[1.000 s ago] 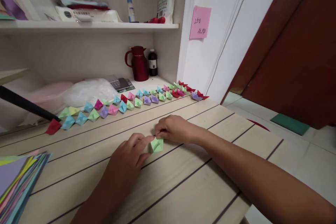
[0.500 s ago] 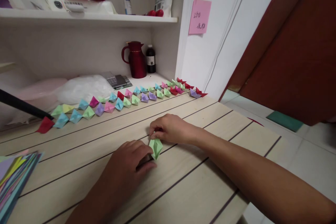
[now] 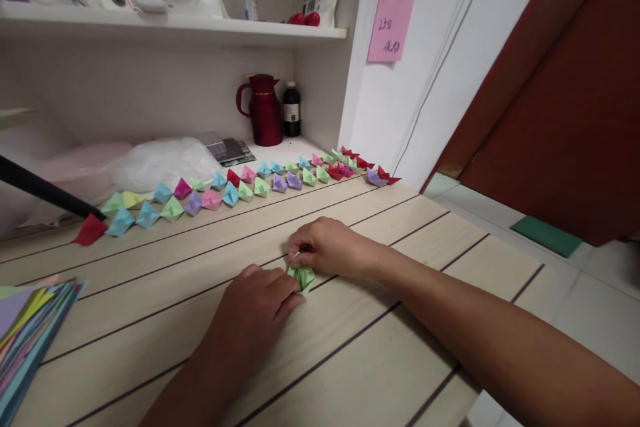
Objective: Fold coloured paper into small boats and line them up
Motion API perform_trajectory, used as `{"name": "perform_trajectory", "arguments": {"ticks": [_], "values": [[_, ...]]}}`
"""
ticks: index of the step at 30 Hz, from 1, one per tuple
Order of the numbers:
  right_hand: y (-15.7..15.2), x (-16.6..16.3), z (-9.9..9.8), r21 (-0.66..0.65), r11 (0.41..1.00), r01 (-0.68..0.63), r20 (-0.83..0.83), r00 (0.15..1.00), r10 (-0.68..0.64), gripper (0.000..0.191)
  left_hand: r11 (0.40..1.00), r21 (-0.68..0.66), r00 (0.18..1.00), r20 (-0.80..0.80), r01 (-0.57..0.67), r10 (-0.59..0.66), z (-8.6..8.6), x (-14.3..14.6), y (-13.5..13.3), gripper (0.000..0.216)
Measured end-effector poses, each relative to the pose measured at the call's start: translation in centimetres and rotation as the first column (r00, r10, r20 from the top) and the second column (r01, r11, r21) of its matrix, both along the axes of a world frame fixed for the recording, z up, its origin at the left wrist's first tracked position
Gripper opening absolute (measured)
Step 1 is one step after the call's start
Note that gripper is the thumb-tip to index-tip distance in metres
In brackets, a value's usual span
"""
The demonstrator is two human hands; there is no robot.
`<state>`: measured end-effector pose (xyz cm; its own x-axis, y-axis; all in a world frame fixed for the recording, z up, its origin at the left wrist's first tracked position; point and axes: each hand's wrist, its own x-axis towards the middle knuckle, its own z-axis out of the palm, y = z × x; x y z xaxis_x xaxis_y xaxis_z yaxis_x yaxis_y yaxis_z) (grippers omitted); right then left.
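Centrally, on a pale table [image 3: 325,380] crossed by dark lines, a small folded green paper [image 3: 303,278] is held low over the surface between two bare hands. Its far corner is pinched by the right hand [image 3: 327,247], thumb and fingertips brought together on it; its near left edge is gripped by the left hand [image 3: 260,303], whose thumb and forefinger are closed about the paper. Part of the paper is covered by the fingers, so its exact folds cannot be made out. Beyond the hands, well apart from them, many-coloured paper boats [image 3: 245,191] are lined up in two rough rows along the back of the table. At the near left, a stack of coloured sheets [image 3: 35,320] is seen, cut off by the edge of the view. Behind the boats, a dark red jug [image 3: 265,113] is set beside a dark bottle [image 3: 291,113].

For the shaping to be done well, the paper is best held lightly at opposite corners — thin paper, it may be judged, is easily torn or creased askew. The sides should be eased apart evenly, a little at a time, and the centre fold kept straight — otherwise a lopsided hull could be left.
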<state>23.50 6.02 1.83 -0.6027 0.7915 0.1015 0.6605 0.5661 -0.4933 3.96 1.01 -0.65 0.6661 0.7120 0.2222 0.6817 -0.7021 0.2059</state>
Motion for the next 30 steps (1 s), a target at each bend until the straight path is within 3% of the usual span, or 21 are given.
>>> {"name": "perform_trajectory", "arguments": {"ticks": [3, 6, 8, 12, 15, 17, 19, 21, 23, 26, 30], "values": [[0.3, 0.2, 0.0, 0.021, 0.997, 0.07, -0.018, 0.997, -0.07, 0.008, 0.997, -0.041, 0.998, 0.033, -0.061, 0.062, 0.1, -0.1, 0.0, 0.013], [0.9, 0.7, 0.2, 0.03, 0.966, 0.258, -0.047, 0.965, -0.257, 0.009, 0.985, -0.048, 0.984, 0.058, -0.164, 0.167, 0.2, -0.4, 0.0, 0.024], [1.2, 1.0, 0.5, -0.055, 0.942, 0.331, -0.059, 0.941, -0.334, 0.023, 0.973, -0.036, 0.971, 0.071, -0.227, 0.229, 0.1, -0.5, 0.1, 0.022], [1.7, 1.8, 1.0, -0.231, 0.914, 0.332, -0.123, 0.922, -0.366, 0.049, 0.943, -0.026, 0.933, 0.143, -0.33, 0.331, -0.1, -0.8, 0.5, 0.026], [1.9, 2.7, 1.3, -0.192, 0.951, 0.242, -0.271, 0.918, -0.288, 0.041, 0.932, -0.026, 0.913, 0.191, -0.362, 0.36, -0.3, -0.9, 0.6, 0.027], [2.0, 3.4, 1.3, -0.248, 0.966, 0.067, -0.374, 0.914, -0.16, 0.033, 0.932, -0.021, 0.909, 0.212, -0.362, 0.358, -0.3, -0.9, 0.6, 0.023], [2.2, 4.3, 1.1, -0.366, 0.918, -0.151, -0.45, 0.893, -0.033, 0.043, 0.934, -0.016, 0.911, 0.219, -0.356, 0.351, -0.2, -0.9, 0.5, 0.015], [2.5, 4.9, 0.8, -0.425, 0.866, -0.265, -0.473, 0.88, 0.038, 0.065, 0.926, -0.021, 0.905, 0.206, -0.376, 0.372, -0.2, -1.0, 0.6, 0.009], [3.0, 5.3, 0.3, -0.477, 0.82, -0.317, -0.52, 0.854, 0.028, 0.072, 0.905, -0.043, 0.883, 0.206, -0.422, 0.422, -0.2, -1.3, 0.9, 0.01], [3.6, 5.4, -0.3, -0.54, 0.767, -0.347, -0.606, 0.793, -0.068, 0.064, 0.868, -0.107, 0.827, 0.269, -0.485, 0.495, -0.2, -1.9, 1.4, 0.011], [2.9, 5.8, -1.0, -0.505, 0.811, -0.295, -0.627, 0.772, -0.11, 0.054, 0.866, -0.147, 0.802, 0.329, -0.478, 0.498, -0.3, -2.2, 1.8, 0.01]]}}
